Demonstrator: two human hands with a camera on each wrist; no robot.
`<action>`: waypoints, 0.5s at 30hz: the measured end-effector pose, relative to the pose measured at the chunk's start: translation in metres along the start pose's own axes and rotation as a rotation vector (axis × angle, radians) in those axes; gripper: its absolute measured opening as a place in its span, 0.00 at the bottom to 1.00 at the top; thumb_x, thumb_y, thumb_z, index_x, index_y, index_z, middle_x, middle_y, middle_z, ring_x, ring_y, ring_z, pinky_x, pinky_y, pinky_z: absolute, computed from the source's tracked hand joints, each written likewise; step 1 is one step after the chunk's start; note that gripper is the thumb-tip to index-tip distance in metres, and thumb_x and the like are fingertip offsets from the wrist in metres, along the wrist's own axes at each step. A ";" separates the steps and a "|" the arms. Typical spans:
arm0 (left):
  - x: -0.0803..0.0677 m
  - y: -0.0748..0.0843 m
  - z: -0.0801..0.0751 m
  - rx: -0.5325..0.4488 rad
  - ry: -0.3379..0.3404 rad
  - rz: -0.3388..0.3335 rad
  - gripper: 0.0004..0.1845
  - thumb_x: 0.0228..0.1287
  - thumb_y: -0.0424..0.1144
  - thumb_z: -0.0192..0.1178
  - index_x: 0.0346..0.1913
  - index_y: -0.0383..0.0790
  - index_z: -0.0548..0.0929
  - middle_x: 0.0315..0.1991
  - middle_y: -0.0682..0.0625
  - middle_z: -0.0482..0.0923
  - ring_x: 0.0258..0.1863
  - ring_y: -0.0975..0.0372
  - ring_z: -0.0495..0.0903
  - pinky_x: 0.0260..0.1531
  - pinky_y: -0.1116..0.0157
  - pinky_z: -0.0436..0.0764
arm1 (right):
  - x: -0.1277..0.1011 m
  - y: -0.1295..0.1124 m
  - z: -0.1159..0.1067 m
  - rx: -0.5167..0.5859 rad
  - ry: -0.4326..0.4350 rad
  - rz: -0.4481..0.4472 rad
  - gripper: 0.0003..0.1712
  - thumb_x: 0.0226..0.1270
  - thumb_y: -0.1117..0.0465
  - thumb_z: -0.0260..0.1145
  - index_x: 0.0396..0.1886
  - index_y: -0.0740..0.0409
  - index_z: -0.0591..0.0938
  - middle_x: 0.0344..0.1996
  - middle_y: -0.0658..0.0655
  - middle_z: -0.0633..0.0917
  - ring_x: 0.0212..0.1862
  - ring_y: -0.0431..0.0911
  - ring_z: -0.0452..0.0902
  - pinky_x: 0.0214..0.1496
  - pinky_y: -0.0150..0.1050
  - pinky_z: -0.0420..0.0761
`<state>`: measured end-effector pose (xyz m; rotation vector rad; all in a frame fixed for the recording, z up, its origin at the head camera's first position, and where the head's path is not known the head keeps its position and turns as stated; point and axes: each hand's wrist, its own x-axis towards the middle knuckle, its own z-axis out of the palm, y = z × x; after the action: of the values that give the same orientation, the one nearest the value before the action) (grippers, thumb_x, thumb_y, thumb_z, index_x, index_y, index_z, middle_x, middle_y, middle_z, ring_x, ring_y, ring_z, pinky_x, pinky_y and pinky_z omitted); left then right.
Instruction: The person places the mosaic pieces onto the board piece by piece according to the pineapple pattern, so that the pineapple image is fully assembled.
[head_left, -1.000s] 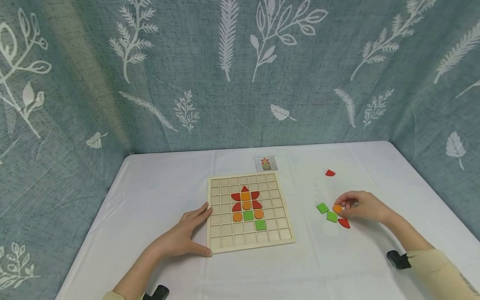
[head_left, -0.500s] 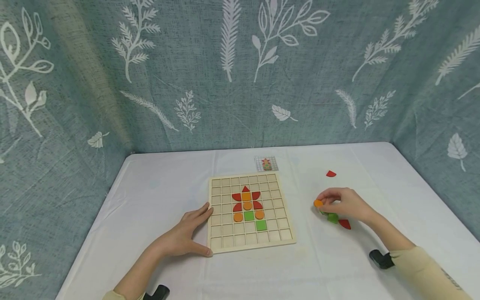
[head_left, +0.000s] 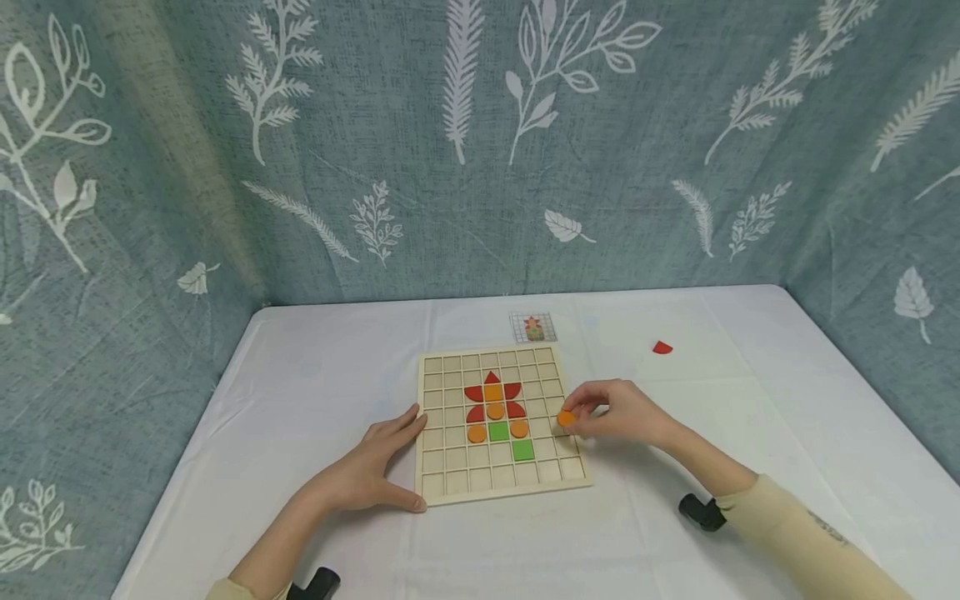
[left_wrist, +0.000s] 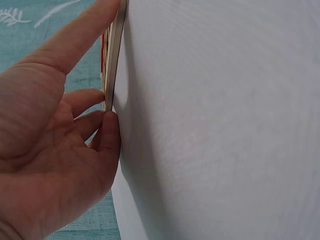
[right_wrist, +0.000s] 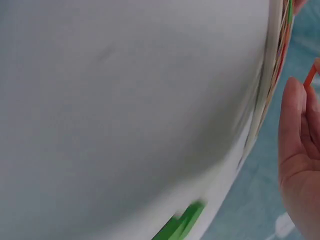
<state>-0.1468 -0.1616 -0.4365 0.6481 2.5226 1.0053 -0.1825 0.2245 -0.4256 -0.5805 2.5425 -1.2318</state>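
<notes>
Right hand pinches an orange disc between thumb and fingertips, held just over the right edge of the wooden board. In the right wrist view the disc shows only as a thin orange sliver at the fingertips, the board edge blurred beside it.

Left hand rests flat on the table against the board's left edge, fingers straight and relaxed, thumb along the near corner, holding nothing. Left wrist view: fingers press the side of the board.

On the board, a pattern sits in the middle cells: red petal pieces around two orange discs, a row below of orange disc, green square, orange disc, and one more green square a cell lower and to the right.

Behind the board's far edge lies a small pattern card. One loose red piece lies well right of the board on the white tablecloth. A green piece shows blurred in the right wrist view. Blue leaf-print cloth walls the table behind the board.
</notes>
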 end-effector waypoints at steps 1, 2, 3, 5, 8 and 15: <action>0.000 0.000 0.000 0.001 0.000 0.000 0.60 0.39 0.54 0.79 0.75 0.34 0.59 0.77 0.41 0.46 0.73 0.44 0.47 0.66 0.40 0.54 | 0.003 -0.003 0.004 0.005 -0.009 -0.008 0.11 0.56 0.59 0.74 0.40 0.49 0.86 0.32 0.45 0.85 0.35 0.44 0.79 0.37 0.36 0.81; 0.000 0.000 -0.001 0.004 0.000 0.005 0.60 0.39 0.53 0.79 0.74 0.34 0.59 0.77 0.41 0.46 0.73 0.43 0.48 0.66 0.39 0.55 | 0.005 -0.006 0.007 0.007 -0.019 -0.017 0.11 0.56 0.59 0.73 0.40 0.49 0.86 0.32 0.45 0.85 0.35 0.43 0.79 0.38 0.36 0.81; 0.000 0.001 -0.001 0.004 -0.001 0.004 0.60 0.39 0.53 0.79 0.74 0.34 0.59 0.77 0.41 0.46 0.73 0.43 0.48 0.66 0.39 0.55 | 0.008 -0.008 0.011 0.010 -0.030 -0.028 0.11 0.56 0.59 0.73 0.39 0.49 0.86 0.31 0.45 0.85 0.35 0.43 0.79 0.38 0.36 0.81; 0.000 0.001 -0.001 0.004 -0.003 0.004 0.60 0.39 0.54 0.79 0.74 0.34 0.59 0.77 0.41 0.46 0.73 0.44 0.48 0.66 0.40 0.55 | 0.013 -0.014 0.019 0.014 -0.054 -0.050 0.10 0.56 0.60 0.74 0.39 0.50 0.86 0.30 0.46 0.84 0.34 0.43 0.79 0.38 0.35 0.81; 0.000 0.000 -0.001 0.000 -0.005 0.000 0.60 0.39 0.54 0.79 0.74 0.34 0.59 0.77 0.41 0.45 0.73 0.44 0.47 0.66 0.40 0.55 | 0.019 -0.022 0.031 0.015 -0.095 -0.087 0.10 0.56 0.60 0.74 0.38 0.53 0.86 0.28 0.45 0.83 0.33 0.42 0.78 0.38 0.34 0.80; 0.000 0.000 -0.001 0.004 -0.003 0.006 0.60 0.40 0.54 0.79 0.74 0.34 0.58 0.77 0.40 0.45 0.72 0.43 0.48 0.66 0.40 0.55 | 0.031 -0.035 0.055 -0.067 -0.132 -0.179 0.09 0.54 0.60 0.77 0.34 0.52 0.86 0.24 0.42 0.80 0.30 0.36 0.75 0.35 0.31 0.79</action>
<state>-0.1469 -0.1625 -0.4358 0.6579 2.5220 1.0000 -0.1798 0.1530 -0.4324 -0.8907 2.4729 -1.1249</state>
